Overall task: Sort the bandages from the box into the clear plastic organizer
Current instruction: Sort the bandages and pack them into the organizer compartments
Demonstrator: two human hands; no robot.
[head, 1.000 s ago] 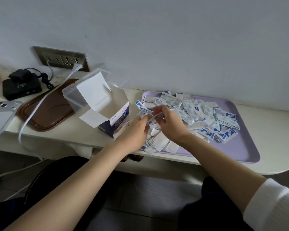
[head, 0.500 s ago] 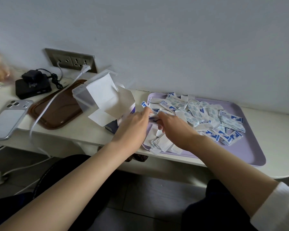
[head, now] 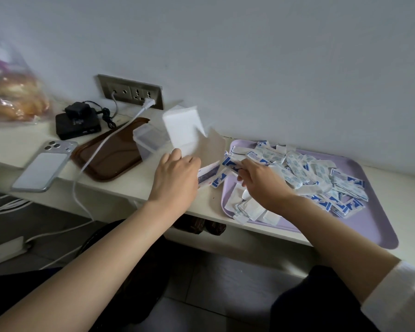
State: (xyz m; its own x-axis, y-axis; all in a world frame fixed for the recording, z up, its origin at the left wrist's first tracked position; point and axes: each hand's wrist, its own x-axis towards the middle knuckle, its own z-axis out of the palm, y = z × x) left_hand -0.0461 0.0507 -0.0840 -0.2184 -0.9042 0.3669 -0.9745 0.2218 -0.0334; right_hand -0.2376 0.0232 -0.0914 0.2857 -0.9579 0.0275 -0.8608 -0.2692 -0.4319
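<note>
Many wrapped bandages (head: 321, 174), white with blue print, lie heaped on a lilac tray (head: 374, 226). My right hand (head: 261, 182) pinches a blue-and-white bandage (head: 230, 162) at the tray's left edge. My left hand (head: 175, 178) grips the open cardboard bandage box (head: 189, 130) at its near side; the box's white flaps stand up. Behind the box a clear plastic organizer (head: 149, 137) stands partly hidden on the shelf.
A brown tray (head: 110, 161) lies left of the box, with a white cable (head: 101, 149) across it from the wall socket (head: 132, 92). A phone (head: 43, 166), a black device (head: 78, 122) and a bagged item (head: 10, 92) lie further left.
My left hand moved off the bandage pile to the box and took hold of it. My right hand stayed at the tray's left edge with a bandage. The view shifted left.
</note>
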